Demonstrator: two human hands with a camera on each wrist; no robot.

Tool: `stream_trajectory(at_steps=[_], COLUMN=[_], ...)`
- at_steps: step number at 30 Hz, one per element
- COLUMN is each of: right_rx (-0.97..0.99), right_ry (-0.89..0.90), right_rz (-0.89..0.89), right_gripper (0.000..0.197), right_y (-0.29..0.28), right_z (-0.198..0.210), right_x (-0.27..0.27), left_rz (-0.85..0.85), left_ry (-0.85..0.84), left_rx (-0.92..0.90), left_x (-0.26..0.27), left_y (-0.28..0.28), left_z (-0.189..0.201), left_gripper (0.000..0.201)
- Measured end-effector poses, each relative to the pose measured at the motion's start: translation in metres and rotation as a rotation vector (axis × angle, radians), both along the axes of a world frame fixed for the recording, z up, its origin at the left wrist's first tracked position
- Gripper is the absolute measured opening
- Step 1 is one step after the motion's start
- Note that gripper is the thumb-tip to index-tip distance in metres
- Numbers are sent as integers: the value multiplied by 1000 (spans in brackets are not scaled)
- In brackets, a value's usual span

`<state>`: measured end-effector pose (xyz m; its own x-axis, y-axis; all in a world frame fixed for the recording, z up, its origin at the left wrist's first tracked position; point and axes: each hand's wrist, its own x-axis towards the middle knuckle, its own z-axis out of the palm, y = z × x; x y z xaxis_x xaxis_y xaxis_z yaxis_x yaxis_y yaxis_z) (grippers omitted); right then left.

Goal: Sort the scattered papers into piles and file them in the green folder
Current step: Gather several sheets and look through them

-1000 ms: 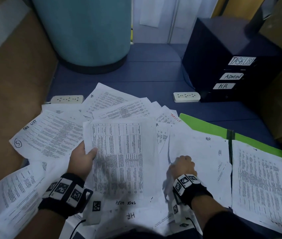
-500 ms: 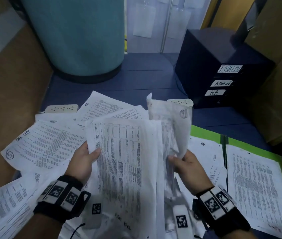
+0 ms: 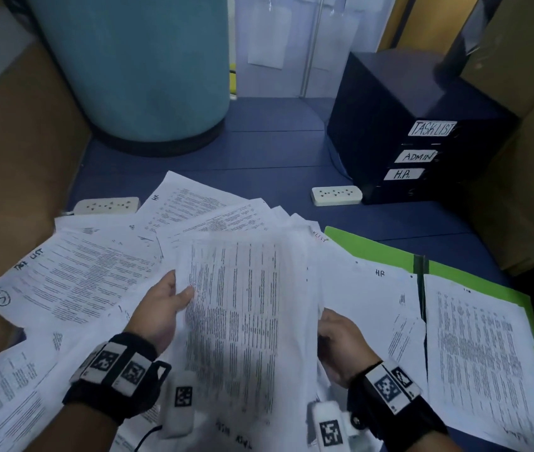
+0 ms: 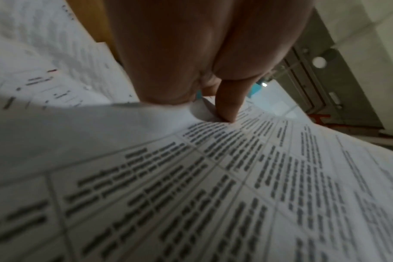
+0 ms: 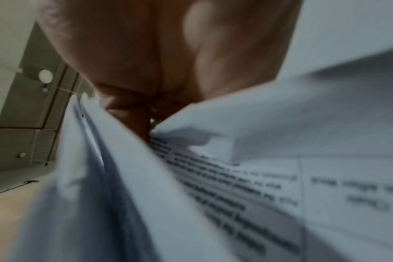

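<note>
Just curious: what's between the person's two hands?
In the head view, a held stack of printed sheets spans the gap, left hand on one edge, right hand on the other.

We read three white labels on the dark drawer cabinet (image 3: 422, 125) at far right, top to bottom: "TASKLIST" (image 3: 432, 128), "ADMIN" (image 3: 417, 156), "H.R." (image 3: 403, 174). On the left sheet (image 3: 73, 282) we make out handwritten "TASK LIST" and a circled "5". A far sheet (image 3: 194, 203) carries "HR" at its corner. We see "HR" again on the page (image 3: 373, 295) lying on the green folder (image 3: 373, 246). Printed table text is too blurred for us to read.
</note>
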<state>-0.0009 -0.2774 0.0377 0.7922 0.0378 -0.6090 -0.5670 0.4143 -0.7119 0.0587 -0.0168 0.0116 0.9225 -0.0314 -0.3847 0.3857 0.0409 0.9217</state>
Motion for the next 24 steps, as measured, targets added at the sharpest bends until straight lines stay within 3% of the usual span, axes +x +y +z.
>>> stream_trajectory(at_steps=[1, 5, 8, 11, 12, 14, 17, 20, 24], right_rx=[-1, -146, -159, -159, -294, -741, -1303, -1373, -1426], right_ry=[3, -29, -9, -84, -88, 21, 331, 409, 590], right_rz=[-13, 8, 6, 154, 201, 173, 207, 59, 114], right_gripper=[26, 13, 20, 14, 17, 32, 75, 103, 103], right_y=[-1, -8, -9, -20, -27, -50, -65, -52, -50], right_z=[0, 8, 4, -11, -20, -45, -68, -85, -97], right_x=[1, 1, 6, 12, 13, 17, 14, 9, 11], left_rz=[-6, -45, -54, 36, 58, 73, 90, 60, -1], left_ry=[8, 44, 27, -28, -29, -6, -6, -22, -29], left_rx=[-41, -124, -37, 172, 256, 414, 589, 657, 563], left_x=[0, 2, 5, 7, 9, 10, 5, -3, -11], left_y=[-4, -19, -22, -15, -8, 1, 5, 2, -6], left_z=[3, 9, 5, 1, -7, -17, -29, -32, -21], left_gripper=[35, 41, 35, 23, 26, 40, 40, 41, 58])
